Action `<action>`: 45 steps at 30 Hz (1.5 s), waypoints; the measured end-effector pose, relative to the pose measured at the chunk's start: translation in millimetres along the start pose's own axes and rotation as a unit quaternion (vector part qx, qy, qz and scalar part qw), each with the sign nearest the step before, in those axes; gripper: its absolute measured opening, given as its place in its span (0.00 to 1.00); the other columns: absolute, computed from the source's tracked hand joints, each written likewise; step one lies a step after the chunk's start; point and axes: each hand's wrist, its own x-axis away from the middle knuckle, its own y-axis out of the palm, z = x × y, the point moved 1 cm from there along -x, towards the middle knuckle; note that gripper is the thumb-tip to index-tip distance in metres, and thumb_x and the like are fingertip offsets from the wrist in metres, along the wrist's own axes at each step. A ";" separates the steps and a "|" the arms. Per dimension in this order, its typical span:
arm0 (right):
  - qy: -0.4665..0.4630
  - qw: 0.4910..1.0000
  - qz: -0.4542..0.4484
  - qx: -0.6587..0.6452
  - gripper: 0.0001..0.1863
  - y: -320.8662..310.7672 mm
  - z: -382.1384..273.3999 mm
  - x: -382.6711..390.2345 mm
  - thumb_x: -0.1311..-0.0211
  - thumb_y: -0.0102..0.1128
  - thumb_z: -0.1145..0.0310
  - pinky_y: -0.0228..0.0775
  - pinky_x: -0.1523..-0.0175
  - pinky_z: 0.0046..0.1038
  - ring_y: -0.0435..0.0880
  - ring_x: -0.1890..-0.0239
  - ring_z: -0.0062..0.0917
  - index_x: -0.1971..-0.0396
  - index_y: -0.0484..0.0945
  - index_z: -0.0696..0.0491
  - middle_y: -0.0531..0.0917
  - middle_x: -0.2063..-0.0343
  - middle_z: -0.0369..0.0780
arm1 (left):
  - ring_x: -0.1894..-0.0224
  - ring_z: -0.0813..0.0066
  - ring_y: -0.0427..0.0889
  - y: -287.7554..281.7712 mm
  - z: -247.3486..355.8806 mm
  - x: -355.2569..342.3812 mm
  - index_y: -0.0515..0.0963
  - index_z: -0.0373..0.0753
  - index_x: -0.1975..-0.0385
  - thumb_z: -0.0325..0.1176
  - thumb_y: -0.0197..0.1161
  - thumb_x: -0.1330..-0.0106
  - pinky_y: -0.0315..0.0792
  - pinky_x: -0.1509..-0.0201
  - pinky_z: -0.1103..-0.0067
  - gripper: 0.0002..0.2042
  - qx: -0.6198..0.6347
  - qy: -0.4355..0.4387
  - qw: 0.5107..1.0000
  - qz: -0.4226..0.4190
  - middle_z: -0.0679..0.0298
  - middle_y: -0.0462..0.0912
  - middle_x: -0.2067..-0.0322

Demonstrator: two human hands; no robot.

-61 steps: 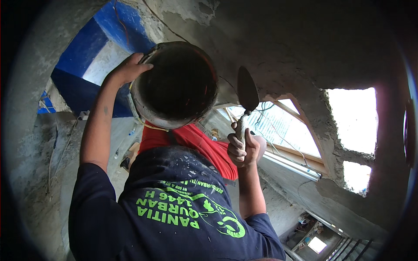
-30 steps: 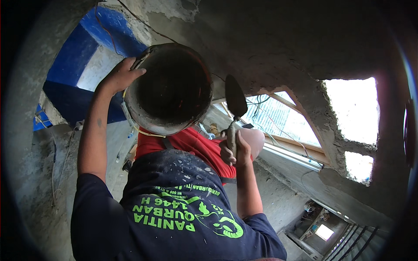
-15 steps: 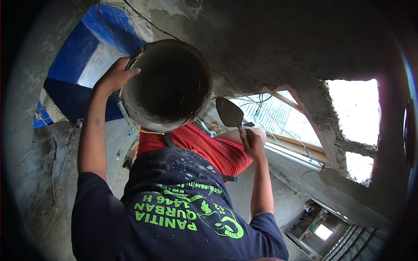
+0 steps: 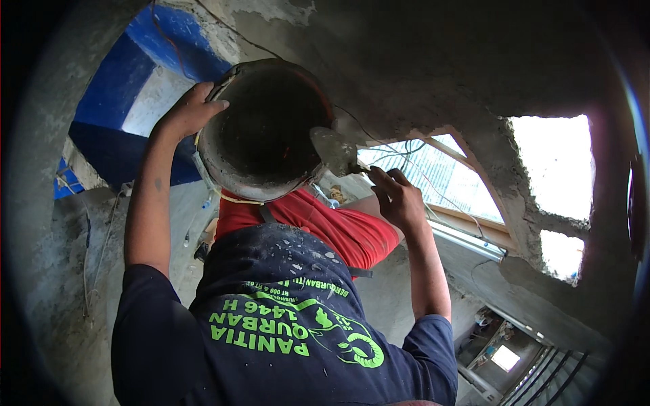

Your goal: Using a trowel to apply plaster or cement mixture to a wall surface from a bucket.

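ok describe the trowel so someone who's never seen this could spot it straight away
Start at the big round, dark pan held up near the rough grey ceiling by the left hand on its rim. At the pan's right edge sits the trowel, its thin handle running back to the right hand. Its flat, pointed, mortar-smeared grey blade is the only small tool there.

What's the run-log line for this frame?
left hand: gripping rim of mortar pan, held up | right hand: holding trowel, blade at pan's mouth | behind: rough plastered wall, window opening
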 end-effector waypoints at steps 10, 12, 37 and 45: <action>0.083 0.996 0.013 0.016 0.19 2.0 60.6 57.8 0.36 0.65 0.69 0.81 0.58 0.39 0.88 0.56 0.43 0.45 0.83 0.48 0.87 0.58 0.46 | 0.46 0.65 0.81 -3.4 -11.2 0.6 0.76 0.32 0.41 0.36 0.63 0.31 0.72 0.38 0.70 0.22 0.017 0.009 1.000 0.016 0.53 0.84 0.49; 0.221 0.968 0.006 -0.115 0.16 -19.0 43.9 40.7 0.33 0.63 0.68 0.80 0.57 0.37 0.88 0.60 0.48 0.47 0.82 0.55 0.87 0.62 0.52 | 0.47 0.65 0.82 3.1 -13.6 7.6 0.76 0.32 0.42 0.36 0.63 0.31 0.72 0.38 0.70 0.21 0.013 0.004 1.000 0.012 0.53 0.84 0.49; 0.142 0.802 -0.527 -0.243 0.17 -52.6 -11.6 -76.2 0.26 0.52 0.58 0.71 0.79 0.23 0.80 0.80 0.17 0.50 0.85 0.52 0.83 0.76 0.36 | 0.47 0.40 0.80 58.6 66.5 58.2 0.76 0.30 0.47 0.41 0.65 0.31 0.75 0.45 0.59 0.22 -0.134 0.086 0.984 0.084 0.40 0.81 0.53; 0.206 0.636 -0.322 -0.671 0.30 -25.4 32.2 -29.7 0.32 0.58 0.51 0.66 0.85 0.22 0.79 0.85 0.24 0.47 0.78 0.66 0.84 0.75 0.48 | 0.48 0.42 0.81 33.8 32.5 23.0 0.76 0.32 0.48 0.45 0.66 0.33 0.75 0.45 0.61 0.23 -0.040 0.128 0.986 0.095 0.41 0.82 0.54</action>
